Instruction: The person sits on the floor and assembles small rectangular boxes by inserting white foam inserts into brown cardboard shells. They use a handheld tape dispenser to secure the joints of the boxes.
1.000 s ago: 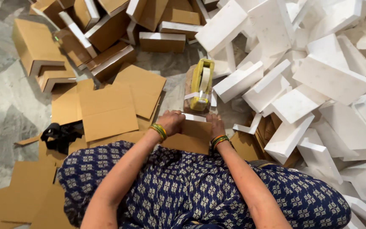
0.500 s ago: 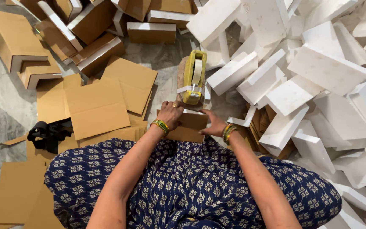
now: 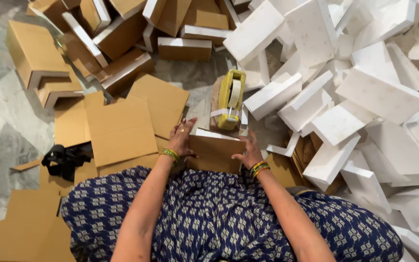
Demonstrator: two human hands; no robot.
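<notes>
Seated on the floor, the left hand (image 3: 180, 138) and right hand (image 3: 249, 154) clasp a cardboard-wrapped block (image 3: 215, 151), fingers spread against its sides. A yellow tape dispenser (image 3: 231, 99) lies just beyond the block, with white foam slabs (image 3: 381, 94) heaped to its right.

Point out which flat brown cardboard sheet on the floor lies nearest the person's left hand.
The large square brown cardboard sheet just beside the left hand, topmost in its pile; the other loose sheets lie under it or farther away.
</notes>
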